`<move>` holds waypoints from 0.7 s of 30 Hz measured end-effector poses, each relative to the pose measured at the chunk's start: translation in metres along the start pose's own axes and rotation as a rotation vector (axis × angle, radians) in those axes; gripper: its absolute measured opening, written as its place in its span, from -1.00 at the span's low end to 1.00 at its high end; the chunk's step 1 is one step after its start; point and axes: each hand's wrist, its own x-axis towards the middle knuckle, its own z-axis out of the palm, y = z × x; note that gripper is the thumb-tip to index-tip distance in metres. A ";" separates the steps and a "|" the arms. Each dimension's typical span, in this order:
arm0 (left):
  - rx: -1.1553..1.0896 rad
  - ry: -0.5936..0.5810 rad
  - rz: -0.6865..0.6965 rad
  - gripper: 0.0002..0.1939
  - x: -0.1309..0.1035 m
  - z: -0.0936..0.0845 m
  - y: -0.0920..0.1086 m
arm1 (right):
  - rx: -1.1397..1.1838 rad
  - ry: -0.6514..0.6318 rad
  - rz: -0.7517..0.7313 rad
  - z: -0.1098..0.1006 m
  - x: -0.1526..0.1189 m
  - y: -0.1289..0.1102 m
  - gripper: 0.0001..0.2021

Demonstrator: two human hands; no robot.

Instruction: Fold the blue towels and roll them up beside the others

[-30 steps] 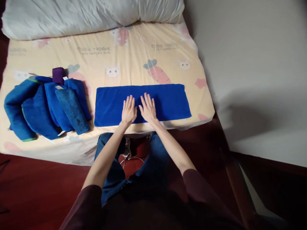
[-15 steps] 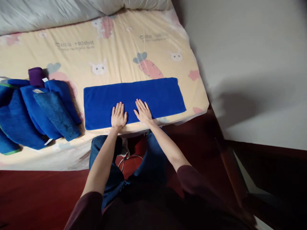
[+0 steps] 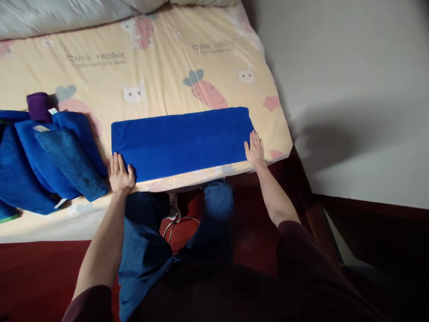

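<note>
A blue towel (image 3: 181, 143), folded into a long flat strip, lies along the front edge of the bed. On its lower left corner my left hand (image 3: 120, 173) rests flat, fingers extended and the thumb apart. My right hand (image 3: 254, 148) lies open over the towel's lower right corner, with its fingers pointing away from me. Neither hand grasps the cloth. The towel's surface looks smooth, and both near corners are partly hidden under my hands.
Several blue rolled or folded towels (image 3: 40, 165) lie heaped at the left, with a purple one (image 3: 39, 107) behind them. A patterned bed sheet (image 3: 161, 85) spreads underneath. A grey quilt (image 3: 67, 18) lies at the back, and a white wall (image 3: 351, 89) stands on the right.
My hands have slid apart from the towel's middle, the left one to its left end and the right one to its right end. The view has shifted slightly.
</note>
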 end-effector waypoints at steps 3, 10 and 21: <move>0.016 0.003 -0.007 -0.25 -0.001 0.005 0.000 | -0.037 0.014 -0.010 0.001 -0.002 0.007 -0.31; 0.006 -0.046 -0.038 -0.23 0.006 -0.004 0.009 | -0.123 -0.087 0.029 -0.014 0.009 -0.021 -0.29; -0.189 -0.162 0.311 -0.29 0.150 0.108 0.160 | 0.142 -0.197 -0.408 0.087 0.087 -0.270 -0.35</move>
